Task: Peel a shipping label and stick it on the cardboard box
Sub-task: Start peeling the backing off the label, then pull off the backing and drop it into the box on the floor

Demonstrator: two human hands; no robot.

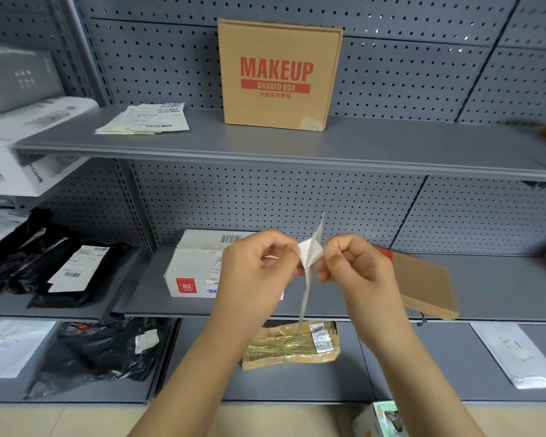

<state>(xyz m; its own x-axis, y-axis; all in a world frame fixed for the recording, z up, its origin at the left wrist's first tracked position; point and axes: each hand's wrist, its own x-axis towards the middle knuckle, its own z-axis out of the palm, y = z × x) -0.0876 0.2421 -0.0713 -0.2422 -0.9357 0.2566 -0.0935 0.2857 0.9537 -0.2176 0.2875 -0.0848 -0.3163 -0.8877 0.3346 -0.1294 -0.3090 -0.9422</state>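
Between your two hands, the shipping label [309, 257] is pinched at its upper end: your left hand [259, 266] and right hand [356, 263] each grip a layer, fingers curled tight, pulling apart. Peeling looks only begun; the sheets split near the top, while the strip below hangs together. Its long axis runs vertically, tail pointing down. Well above your hands, the cardboard box [278, 77] stands upright on the shelf [391, 146], awaiting its label.

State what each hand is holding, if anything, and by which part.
Both hands hold the same shipping label. The left hand and the right hand each pinch it near its upper end, where two layers part; its lower strip hangs free.
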